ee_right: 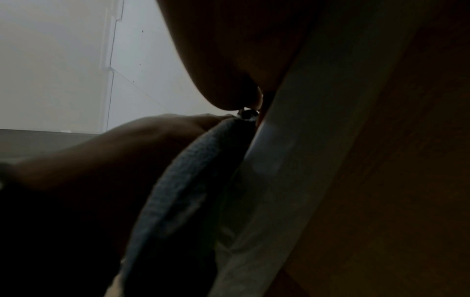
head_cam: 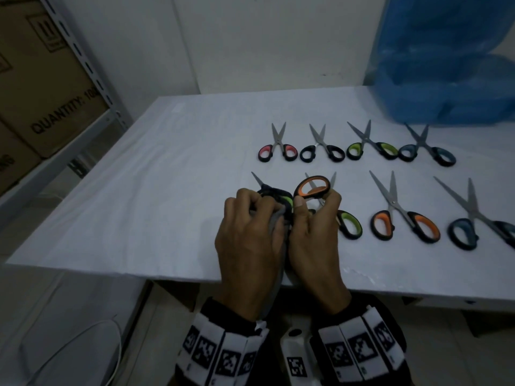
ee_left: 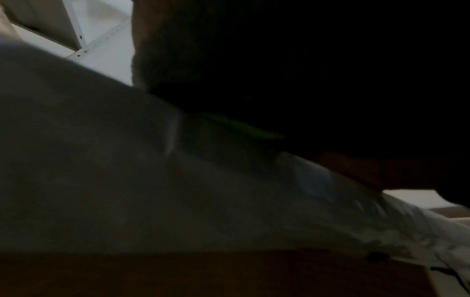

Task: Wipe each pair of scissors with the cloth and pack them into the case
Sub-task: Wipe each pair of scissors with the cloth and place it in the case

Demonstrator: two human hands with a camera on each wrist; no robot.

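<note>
Now, hands: both at the near edge of the desk (head_cam: 139,190), side by side and touching.
L hand (head_cam: 248,243): fingers curled round the grey cloth (head_cam: 274,227); cloth trails down off the near edge betw. the wrists. Same cloth shows grey and ribbed in the right wrist view (ee_right: 183,191).
R hand (head_cam: 315,238): thumb and fingers pinch the orange-handled scissors (head_cam: 312,188) by one loop, loop raised above the knuckles; blades hidden under the hands/cloth.
Green bit: a green-lined handle (head_cam: 288,200) peeks out betw. cloth and R thumb; can't tell which pair it belongs to. A blade tip (head_cam: 256,178) sticks out past the L knuckles toward the far edge.
Near row, going toward the right edge: green pair (head_cam: 349,224) partly under the R hand, orange pair (head_cam: 404,218), blue pair (head_cam: 473,221) cut by the frame; all lie flat, blades apart.
Far row, left to right: pink pair (head_cam: 277,149), black pair (head_cam: 323,150), green small pair (head_cam: 370,144), blue small pair (head_cam: 426,151); apart from each other, blades pointing to the far edge.
Far right corner: blue plastic sheet (head_cam: 446,65) bunched up, just beyond the last pair.
Beside the left edge: metal shelf rack (head_cam: 92,79) w/ cardboard boxes (head_cam: 41,79).
Case: can't pick it out in any view.
L wrist view: dark, blurred, only a green streak.
</note>
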